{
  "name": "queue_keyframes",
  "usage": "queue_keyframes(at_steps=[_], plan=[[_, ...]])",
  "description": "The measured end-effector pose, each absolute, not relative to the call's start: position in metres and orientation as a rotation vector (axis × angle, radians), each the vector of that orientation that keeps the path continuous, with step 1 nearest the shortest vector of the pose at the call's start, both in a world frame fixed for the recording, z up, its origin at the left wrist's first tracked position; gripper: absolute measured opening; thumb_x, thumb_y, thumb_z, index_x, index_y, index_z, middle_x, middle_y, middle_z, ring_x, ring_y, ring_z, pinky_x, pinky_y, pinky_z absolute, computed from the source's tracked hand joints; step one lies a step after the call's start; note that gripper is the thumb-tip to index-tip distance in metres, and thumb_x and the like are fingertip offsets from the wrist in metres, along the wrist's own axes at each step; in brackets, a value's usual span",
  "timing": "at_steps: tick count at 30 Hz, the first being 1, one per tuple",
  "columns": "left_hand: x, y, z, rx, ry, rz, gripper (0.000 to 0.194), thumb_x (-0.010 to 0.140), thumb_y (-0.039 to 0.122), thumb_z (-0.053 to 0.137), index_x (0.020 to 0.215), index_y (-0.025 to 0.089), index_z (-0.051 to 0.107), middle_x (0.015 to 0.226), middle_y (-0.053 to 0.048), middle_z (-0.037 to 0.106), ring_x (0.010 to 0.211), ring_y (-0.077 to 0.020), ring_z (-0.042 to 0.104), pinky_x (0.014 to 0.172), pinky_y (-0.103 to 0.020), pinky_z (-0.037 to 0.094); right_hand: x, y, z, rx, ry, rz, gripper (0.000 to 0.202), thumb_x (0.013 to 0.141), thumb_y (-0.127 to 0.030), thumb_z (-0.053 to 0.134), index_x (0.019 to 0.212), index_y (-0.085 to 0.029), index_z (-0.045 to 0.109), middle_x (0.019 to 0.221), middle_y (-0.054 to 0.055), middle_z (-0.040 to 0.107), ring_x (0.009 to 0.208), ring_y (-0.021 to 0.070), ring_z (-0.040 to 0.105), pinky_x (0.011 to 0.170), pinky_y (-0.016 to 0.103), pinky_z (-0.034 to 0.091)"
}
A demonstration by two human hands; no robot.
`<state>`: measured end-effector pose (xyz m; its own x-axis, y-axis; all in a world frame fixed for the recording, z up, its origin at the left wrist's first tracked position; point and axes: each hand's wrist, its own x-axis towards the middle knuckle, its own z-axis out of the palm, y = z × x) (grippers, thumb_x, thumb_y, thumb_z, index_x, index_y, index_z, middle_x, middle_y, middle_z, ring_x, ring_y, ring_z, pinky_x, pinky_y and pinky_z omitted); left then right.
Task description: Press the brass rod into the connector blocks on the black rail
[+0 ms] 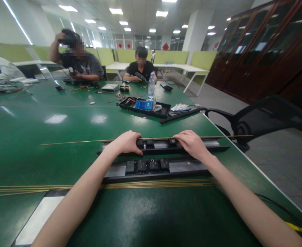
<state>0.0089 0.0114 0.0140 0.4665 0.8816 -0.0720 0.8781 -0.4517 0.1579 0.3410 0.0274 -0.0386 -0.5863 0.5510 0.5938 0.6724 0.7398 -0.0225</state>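
A long black channel rail (199,149) lies across the table, with several dark square blocks (150,143) inside it. My left hand (127,142) clasps this rail near its left part, fingers over the far side and thumb at the near wall, beside a block. Along the far edge runs a thin brass-coloured rod (73,142), sticking out past both ends. My right hand (192,142) pinches the rod above the block (171,142) on the right; the fingertips partly hide the contact. Nearer me rests a second rail (186,166) holding several black blocks (142,166) in a row.
More brass rods (153,184) lie in front of the rails. A white panel (41,216) sits at lower left. Farther back are a black tray (163,110) with blue parts, a water bottle (151,85) and a black strip (181,116). A chair (264,113) stands right; people sit opposite.
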Motion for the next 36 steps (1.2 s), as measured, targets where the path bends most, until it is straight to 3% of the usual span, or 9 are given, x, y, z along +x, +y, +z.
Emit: queue_keyframes(at_steps=[12,36], plan=[[0.011,0.009,0.016,2.506,1.528,0.065,0.056,0.06,0.052,0.081,0.104,0.019,0.072,0.094,-0.009,0.078,0.084,-0.027,0.071,0.067,-0.03,0.049,0.345,0.025,-0.039,-0.941,-2.327,-0.256,0.028,0.098,-0.02,0.05,0.112,-0.021,0.073,0.097,0.008,0.075,0.094,0.0227,0.065,0.088,0.041,0.05],[0.01,0.01,0.014,2.517,1.511,0.074,0.054,0.059,0.052,0.08,0.101,0.019,0.072,0.091,-0.009,0.077,0.082,-0.027,0.071,0.066,-0.031,0.048,0.366,0.023,-0.032,-0.979,-2.347,-0.357,0.026,0.098,-0.023,0.052,0.112,-0.022,0.075,0.094,0.007,0.077,0.092,0.0227,0.066,0.083,0.041,0.05]])
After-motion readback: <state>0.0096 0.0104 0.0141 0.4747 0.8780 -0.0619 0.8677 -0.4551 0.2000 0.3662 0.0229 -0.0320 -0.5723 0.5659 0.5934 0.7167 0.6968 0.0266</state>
